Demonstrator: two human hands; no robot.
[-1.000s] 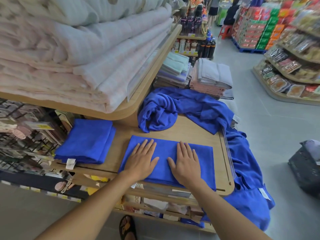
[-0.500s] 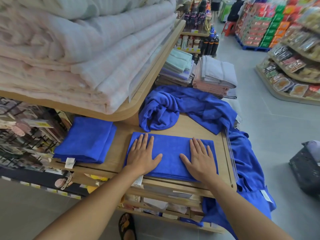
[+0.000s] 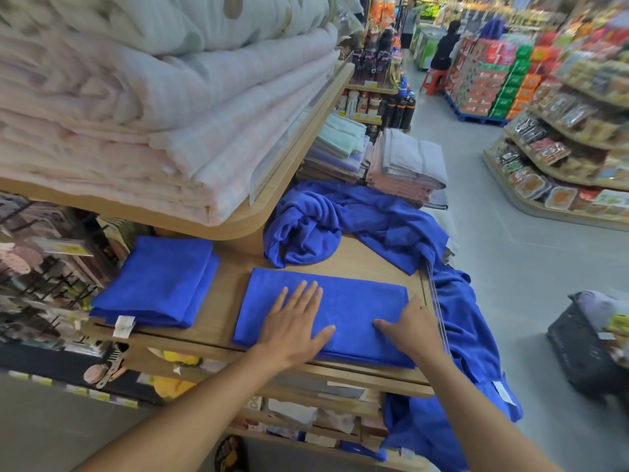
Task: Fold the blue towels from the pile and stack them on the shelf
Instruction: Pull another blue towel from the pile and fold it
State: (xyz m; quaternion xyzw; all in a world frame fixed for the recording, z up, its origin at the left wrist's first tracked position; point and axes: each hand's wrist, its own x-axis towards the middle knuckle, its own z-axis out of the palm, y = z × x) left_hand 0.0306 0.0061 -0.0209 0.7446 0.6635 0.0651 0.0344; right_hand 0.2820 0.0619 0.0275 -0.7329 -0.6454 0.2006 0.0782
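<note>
Left hand [image 3: 296,330] lies flat and released, fingers straight, pressing the half-folded towel [image 3: 354,301] onto the shelf [image 3: 224,321]. Right hand [image 3: 413,330] sits at the towel's right end with its thumb on the cloth. Its fingers are hidden past the edge, so I cannot tell whether it grips or only rests.

I judge the current step to be smoothing ahead of the next fold. The next move calls for taking the right end, carrying it over to the left end with edges matched, then placing the towel on the folded stack [image 3: 160,281] at left.

- The loose pile [image 3: 374,226] lies behind, crumpled, with part hanging over the shelf's right side.
- The half-folded towel is a long, flat blue rectangle near the front edge.
- The folded stack is smaller and squared, with a white label [image 3: 124,326] at its near corner.
</note>
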